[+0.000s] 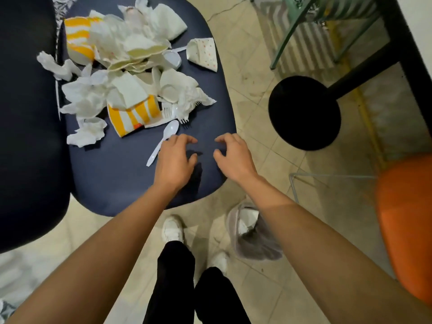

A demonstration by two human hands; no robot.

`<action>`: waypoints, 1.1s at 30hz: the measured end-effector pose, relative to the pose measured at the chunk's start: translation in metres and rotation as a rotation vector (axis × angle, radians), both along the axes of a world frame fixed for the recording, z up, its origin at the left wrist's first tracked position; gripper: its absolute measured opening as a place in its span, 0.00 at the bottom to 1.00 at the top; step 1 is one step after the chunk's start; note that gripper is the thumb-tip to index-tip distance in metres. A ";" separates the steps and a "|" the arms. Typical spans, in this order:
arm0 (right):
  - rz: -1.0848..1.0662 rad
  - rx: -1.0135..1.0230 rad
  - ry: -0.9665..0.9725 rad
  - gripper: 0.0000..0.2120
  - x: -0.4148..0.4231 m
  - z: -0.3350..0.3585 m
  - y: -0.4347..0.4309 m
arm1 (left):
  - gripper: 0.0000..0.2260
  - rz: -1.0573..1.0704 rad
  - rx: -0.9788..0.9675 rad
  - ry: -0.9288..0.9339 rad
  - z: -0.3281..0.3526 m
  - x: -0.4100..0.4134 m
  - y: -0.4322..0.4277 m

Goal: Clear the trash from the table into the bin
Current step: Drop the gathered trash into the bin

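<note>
Your left hand (174, 155) and right hand (233, 153) both hover over the bare near part of the dark surface (112, 183), fingers curled and spread, gripping nothing, with a clear gap between the two. The nearest piece of trash is the white plastic spoon (163, 140), lying just beside your left fingertips (187, 137). Its long axis runs diagonally: the bowl points toward the far right, at the heap, and the handle tip points back toward the near left edge. I would pinch it mid-handle with the left hand, across that axis, so it does not skid. Behind it the orange-striped paper cup (134, 116), plastic forks (171, 111) and crumpled napkins (87, 99) lie piled toward the far left. The lined bin (253, 232) stands on the floor below the near right edge, under your right forearm; carry loads low and straight down into it.
</note>
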State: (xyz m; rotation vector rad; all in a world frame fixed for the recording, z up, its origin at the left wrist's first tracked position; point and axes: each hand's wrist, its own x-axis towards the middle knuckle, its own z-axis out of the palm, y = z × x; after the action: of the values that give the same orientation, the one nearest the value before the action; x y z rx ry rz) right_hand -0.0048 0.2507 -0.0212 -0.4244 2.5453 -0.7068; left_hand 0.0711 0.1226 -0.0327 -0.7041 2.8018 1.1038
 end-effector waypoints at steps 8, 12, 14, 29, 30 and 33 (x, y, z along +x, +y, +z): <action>-0.003 -0.021 0.002 0.16 -0.030 -0.014 -0.058 | 0.18 0.143 -0.035 -0.151 -0.029 -0.020 -0.055; -0.032 -0.063 0.004 0.20 -0.039 -0.017 -0.074 | 0.17 0.113 -0.019 -0.215 -0.037 -0.024 -0.062; -0.056 -0.078 0.006 0.23 -0.046 -0.019 -0.083 | 0.17 0.144 0.044 -0.236 -0.039 -0.025 -0.066; 0.001 0.113 -0.035 0.24 -0.089 -0.047 -0.112 | 0.17 0.035 0.110 -0.288 -0.023 -0.028 -0.073; -0.002 0.107 -0.042 0.22 -0.089 -0.048 -0.110 | 0.16 0.043 0.109 -0.289 -0.022 -0.028 -0.073; 0.002 0.093 -0.084 0.18 -0.086 -0.050 -0.106 | 0.15 0.066 0.101 -0.275 -0.022 -0.029 -0.072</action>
State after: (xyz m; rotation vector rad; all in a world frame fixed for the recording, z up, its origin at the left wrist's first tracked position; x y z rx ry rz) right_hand -0.0906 0.1445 -0.0711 -0.3575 2.4865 -0.5897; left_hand 0.0416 0.0502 -0.0544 -0.8698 2.4927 1.0578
